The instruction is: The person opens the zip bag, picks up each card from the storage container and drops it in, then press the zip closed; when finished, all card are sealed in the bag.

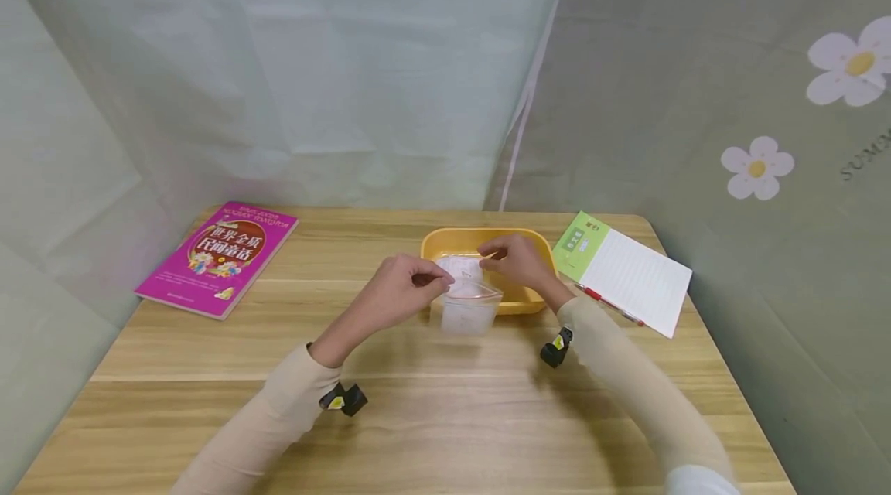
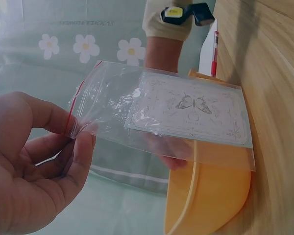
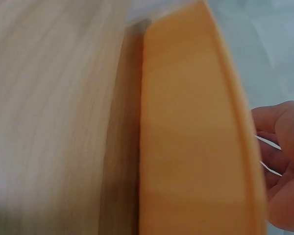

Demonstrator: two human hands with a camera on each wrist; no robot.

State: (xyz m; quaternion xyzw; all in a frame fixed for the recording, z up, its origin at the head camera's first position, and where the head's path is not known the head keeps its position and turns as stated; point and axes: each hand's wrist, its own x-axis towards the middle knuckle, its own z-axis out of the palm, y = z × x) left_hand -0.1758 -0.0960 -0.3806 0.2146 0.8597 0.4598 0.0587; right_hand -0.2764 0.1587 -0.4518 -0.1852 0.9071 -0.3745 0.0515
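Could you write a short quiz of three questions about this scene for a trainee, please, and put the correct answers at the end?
1. True or false: the left hand pinches the clear bag near its red strip.
2. Choose one: where does the red pen lie?
A) inside the tray
B) along the edge of the notepad
C) on top of the purple book
3. Fill in the blank: the paper seen through the bag has a picture of a ____ on it.

Key: 1. True. 2. B. 3. Butterfly.
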